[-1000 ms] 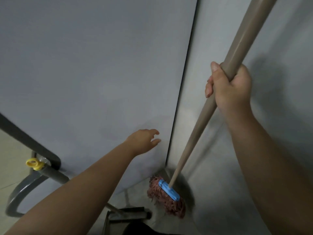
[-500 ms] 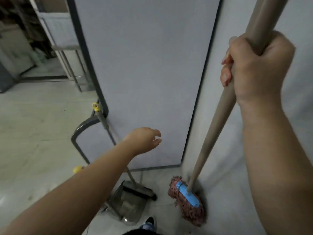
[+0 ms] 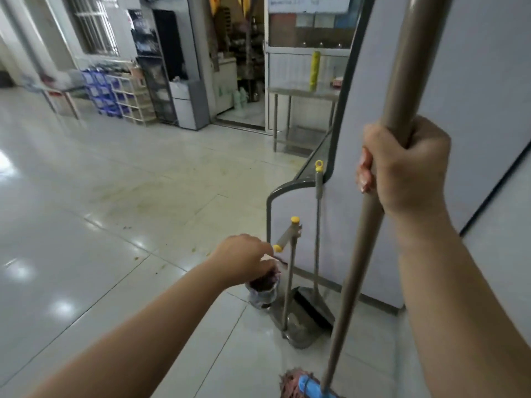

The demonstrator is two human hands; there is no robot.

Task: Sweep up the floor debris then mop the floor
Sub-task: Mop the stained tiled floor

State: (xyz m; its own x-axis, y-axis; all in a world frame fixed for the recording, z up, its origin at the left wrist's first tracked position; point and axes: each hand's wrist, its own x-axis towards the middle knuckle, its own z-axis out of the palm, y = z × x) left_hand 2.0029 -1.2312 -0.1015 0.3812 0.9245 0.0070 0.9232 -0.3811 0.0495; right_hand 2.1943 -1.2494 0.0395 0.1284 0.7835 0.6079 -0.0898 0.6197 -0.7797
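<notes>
Far left, blue storage bins (image 3: pixel 99 90) were stacked along the back wall beside a beige drawer rack (image 3: pixel 133 99), all blurred. The tiled floor (image 3: pixel 115 196) stretched across the view, with small specks of debris (image 3: pixel 135 257) scattered on the tiles. The left hand (image 3: pixel 244 259) reached forward over the floor, its fingers (image 3: pixel 268 267) loosely curled and holding nothing, just short of the yellow-capped broom handle (image 3: pixel 287 235). Below that hand a small bin (image 3: pixel 263 291) stood on the floor, touching or just beside the metal dustpan (image 3: pixel 301 323). The dustpan rested on the floor against the base of a grey partition (image 3: pixel 359 139), its long handle (image 3: pixel 317 225) upright with a yellow cap at the top. Farther back a metal surface (image 3: pixel 301 91) carried a yellow roll (image 3: pixel 314 70). The right hand (image 3: pixel 402 168) gripped the mop handle (image 3: pixel 382 156), fingers wrapped tightly around it. The mop head (image 3: pixel 298 384), reddish with a blue clamp, lay on the floor at the bottom edge.
</notes>
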